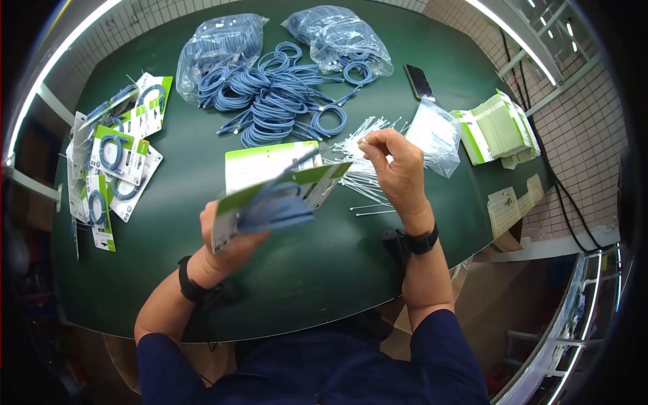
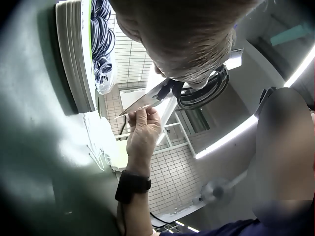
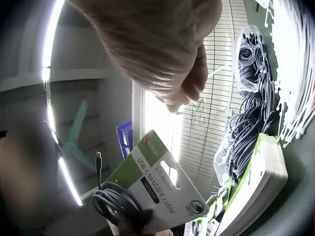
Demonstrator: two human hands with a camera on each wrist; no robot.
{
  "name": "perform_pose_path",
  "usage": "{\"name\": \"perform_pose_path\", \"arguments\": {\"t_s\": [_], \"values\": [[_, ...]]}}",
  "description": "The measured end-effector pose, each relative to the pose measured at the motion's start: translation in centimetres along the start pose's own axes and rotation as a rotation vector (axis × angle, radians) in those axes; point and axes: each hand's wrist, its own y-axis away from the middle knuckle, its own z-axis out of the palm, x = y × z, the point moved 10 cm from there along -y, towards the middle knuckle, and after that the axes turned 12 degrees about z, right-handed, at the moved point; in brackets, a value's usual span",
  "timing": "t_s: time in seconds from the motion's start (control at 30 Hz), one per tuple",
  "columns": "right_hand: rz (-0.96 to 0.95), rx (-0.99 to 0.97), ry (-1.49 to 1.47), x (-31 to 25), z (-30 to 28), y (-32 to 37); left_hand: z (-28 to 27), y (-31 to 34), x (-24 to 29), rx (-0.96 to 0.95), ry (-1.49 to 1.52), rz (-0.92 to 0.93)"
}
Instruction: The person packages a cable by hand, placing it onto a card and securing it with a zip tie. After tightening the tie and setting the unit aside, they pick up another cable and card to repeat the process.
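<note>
My left hand [image 1: 231,251] grips a green-and-white packaging card [image 3: 165,184] at its edge, with a coiled blue-grey cable [image 3: 118,199] against it. The card reads "USB-C to USB-C cable" in the right wrist view; in the head view it is tilted and blurred. To its right, my right hand [image 1: 399,165] is raised, thumb and fingertips pinching a thin white cable tie [image 3: 216,71]. Below that hand lies a loose pile of white cable ties [image 1: 368,177]. A stack of cards [image 1: 260,164] stands just behind the held card, partly hidden by it.
Coiled blue cables [image 1: 273,101] lie heaped at the back, before two clear bags of cables, a left bag [image 1: 223,44] and a right bag [image 1: 341,34]. Carded cables [image 1: 111,158] pile up at left. At right are a phone [image 1: 419,82], a plastic bag [image 1: 435,135] and a bundle of cards [image 1: 496,128].
</note>
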Motion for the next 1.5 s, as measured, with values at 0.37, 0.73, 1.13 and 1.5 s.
{"name": "perform_pose_path", "arguments": {"t_s": [0.37,0.73,1.13,1.5], "values": [[-0.133,-0.169,-0.586,-3.9,-1.0,1.6,3.4,-2.3,9.6,-0.488,-0.097,0.634],[-0.236,-0.392,-0.641,-9.6,0.8,5.0,4.4,-0.1,10.6,-0.448,-0.093,0.788],[-0.164,-0.448,-0.612,-9.1,2.4,5.2,4.5,-0.1,10.6,-0.415,-0.080,0.793],[-0.075,-0.696,-0.477,-9.3,5.0,5.9,4.4,-0.4,10.4,-0.351,-0.169,0.734]]}}
